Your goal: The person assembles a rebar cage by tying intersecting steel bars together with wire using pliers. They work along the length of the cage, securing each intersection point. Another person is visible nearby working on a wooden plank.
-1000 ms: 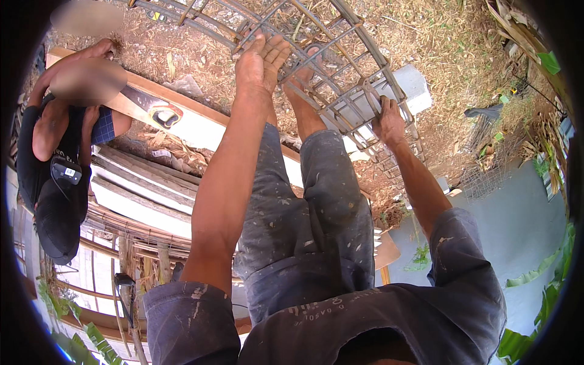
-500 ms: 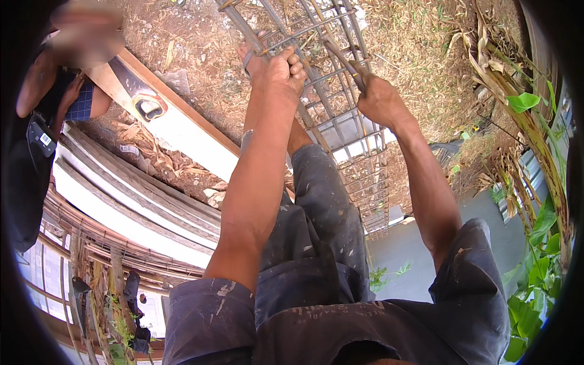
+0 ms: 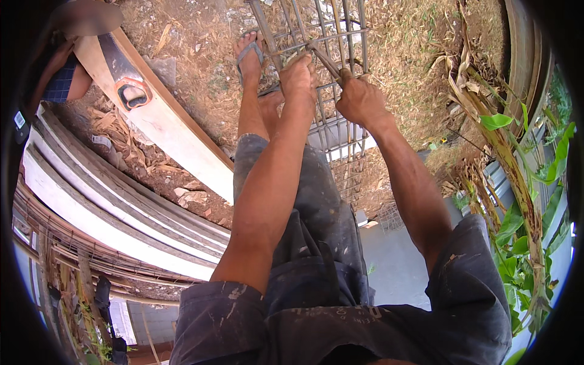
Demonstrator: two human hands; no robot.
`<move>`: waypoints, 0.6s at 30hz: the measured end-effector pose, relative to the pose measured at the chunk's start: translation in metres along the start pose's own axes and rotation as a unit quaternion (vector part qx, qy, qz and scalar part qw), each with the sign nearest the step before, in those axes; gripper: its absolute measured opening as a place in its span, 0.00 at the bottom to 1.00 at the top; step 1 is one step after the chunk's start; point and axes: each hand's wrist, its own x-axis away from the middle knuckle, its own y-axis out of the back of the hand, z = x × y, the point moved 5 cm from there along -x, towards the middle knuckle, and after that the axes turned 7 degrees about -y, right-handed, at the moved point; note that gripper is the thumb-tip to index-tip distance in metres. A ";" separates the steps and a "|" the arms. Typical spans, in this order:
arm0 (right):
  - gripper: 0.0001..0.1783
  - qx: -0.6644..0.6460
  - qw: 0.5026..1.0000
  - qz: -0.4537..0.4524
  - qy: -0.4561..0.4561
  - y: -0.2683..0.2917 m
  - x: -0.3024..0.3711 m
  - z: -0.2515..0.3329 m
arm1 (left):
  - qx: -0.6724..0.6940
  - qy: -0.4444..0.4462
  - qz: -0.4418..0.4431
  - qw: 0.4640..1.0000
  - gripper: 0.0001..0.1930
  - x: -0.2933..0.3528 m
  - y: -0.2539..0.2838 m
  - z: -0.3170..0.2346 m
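A long rebar cage (image 3: 336, 91) of rusty bars and square stirrups runs from the top of the view down past my right leg. My right hand (image 3: 362, 100) is closed around the handles of brown metal pincers (image 3: 326, 61). The head of the pincers reaches a crossing of bars near the cage's left side. Just below that head, my left hand (image 3: 298, 78) is closed at the left long bar. What its fingers pinch is hidden. My foot in a grey flip-flop (image 3: 249, 58) stands left of the cage.
A handsaw (image 3: 131, 88) lies on a light wooden plank (image 3: 173, 143) at the left, beside a person partly in view. Stacked boards (image 3: 121, 194) curve below it. Dry leaves cover the ground. A banana plant (image 3: 517, 164) and a grey surface (image 3: 398, 261) are at the right.
My right hand has moved left with the pincers, bringing their head close to my left hand. The view has shifted, showing my foot in the flip-flop more fully.
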 end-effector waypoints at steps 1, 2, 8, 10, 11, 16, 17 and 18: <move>0.27 -0.084 0.994 0.066 0.007 -0.003 -0.002 -0.001 | -0.021 -0.020 0.003 1.000 0.07 -0.002 0.001 0.000; 0.26 -0.167 0.977 0.131 0.014 -0.004 -0.004 -0.003 | -0.042 -0.040 0.006 0.998 0.07 -0.004 0.002 -0.001; 0.24 -0.644 0.677 0.356 0.008 -0.047 -0.005 -0.014 | -0.074 0.068 0.089 0.991 0.19 0.019 -0.024 0.000; 0.29 -0.469 0.817 0.335 -0.013 -0.026 0.002 -0.025 | 0.002 0.092 0.075 0.993 0.23 0.024 -0.031 0.013; 0.28 -0.360 0.885 0.295 -0.017 0.005 0.018 -0.019 | 0.009 0.068 0.055 0.996 0.25 0.022 -0.032 0.019; 0.22 -0.209 0.965 0.156 -0.008 -0.028 0.015 -0.047 | -0.022 0.028 -0.101 0.994 0.25 0.026 -0.063 0.037; 0.21 -0.176 0.977 0.124 0.002 -0.031 0.010 -0.047 | -0.110 -0.035 -0.139 0.984 0.25 0.019 -0.056 0.036; 0.20 -0.142 0.986 0.091 0.012 -0.029 0.005 -0.047 | -0.195 -0.097 -0.178 0.960 0.24 0.014 -0.045 0.034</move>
